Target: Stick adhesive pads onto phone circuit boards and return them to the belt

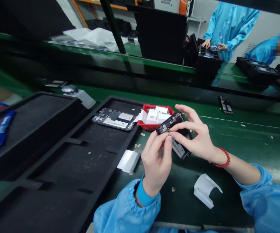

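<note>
An opened phone (178,148), its inner parts exposed, is held tilted above the green bench. My left hand (157,160) is closed at its lower left edge, with thumb and index finger drawn together. Over the phone's face, my right hand (197,136) pinches with thumb and index fingertips against the left fingertips. A tiny piece seems to be between them, too small to name. Another finger of the right hand extends past the phone's upper end. Just behind the phone stands a red tray (147,126) with white paper pieces (152,115) in it.
A black compartment tray (81,168) carries a second opened phone (117,119). Curled white film (207,190), a white sheet (129,160) and small tan bits lie on the bench (251,152). A blue marker (2,129) rests at left. Co-workers in blue work beyond the partition.
</note>
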Demonstrator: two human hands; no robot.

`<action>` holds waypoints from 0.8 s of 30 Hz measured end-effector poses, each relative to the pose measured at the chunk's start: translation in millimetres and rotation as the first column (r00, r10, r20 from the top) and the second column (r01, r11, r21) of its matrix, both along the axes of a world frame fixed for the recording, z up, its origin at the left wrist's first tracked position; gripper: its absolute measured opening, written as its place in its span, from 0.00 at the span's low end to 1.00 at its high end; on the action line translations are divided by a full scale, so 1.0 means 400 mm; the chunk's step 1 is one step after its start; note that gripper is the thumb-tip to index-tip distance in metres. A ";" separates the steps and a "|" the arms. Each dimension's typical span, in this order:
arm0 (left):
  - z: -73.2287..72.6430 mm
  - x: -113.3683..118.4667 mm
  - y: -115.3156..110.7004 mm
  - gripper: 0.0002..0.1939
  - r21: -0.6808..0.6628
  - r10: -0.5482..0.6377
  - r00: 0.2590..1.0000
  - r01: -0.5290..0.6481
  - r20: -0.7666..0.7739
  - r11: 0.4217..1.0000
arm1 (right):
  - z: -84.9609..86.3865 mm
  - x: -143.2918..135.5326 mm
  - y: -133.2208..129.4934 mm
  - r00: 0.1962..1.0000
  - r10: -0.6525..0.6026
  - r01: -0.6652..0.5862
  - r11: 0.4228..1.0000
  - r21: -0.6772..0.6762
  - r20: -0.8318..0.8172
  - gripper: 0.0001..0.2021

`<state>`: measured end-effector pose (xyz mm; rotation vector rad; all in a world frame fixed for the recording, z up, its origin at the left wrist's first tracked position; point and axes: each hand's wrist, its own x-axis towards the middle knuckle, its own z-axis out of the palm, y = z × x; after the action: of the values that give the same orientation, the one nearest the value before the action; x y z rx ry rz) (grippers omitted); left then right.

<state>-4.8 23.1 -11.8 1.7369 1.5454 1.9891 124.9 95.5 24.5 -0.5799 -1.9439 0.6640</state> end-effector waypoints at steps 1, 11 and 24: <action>-0.001 -0.001 0.000 0.07 0.011 0.010 1.000 -0.010 -0.026 1.000 | 0.005 0.002 0.004 1.000 0.029 -0.029 1.000 -0.003 0.005 0.01; -0.001 -0.012 -0.002 0.08 -0.051 -0.086 0.996 0.087 0.012 0.995 | 0.011 0.007 0.023 0.960 0.053 -0.175 0.881 0.440 0.275 0.05; -0.026 0.023 0.016 0.21 -0.301 -0.113 0.907 0.250 0.405 0.920 | 0.063 -0.226 0.333 0.758 0.326 -0.252 0.945 -0.206 0.566 0.09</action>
<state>4.4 29.5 -22.0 1.2212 1.4279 1.7038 34.6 228.7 49.8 -0.6125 -2.6412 0.8695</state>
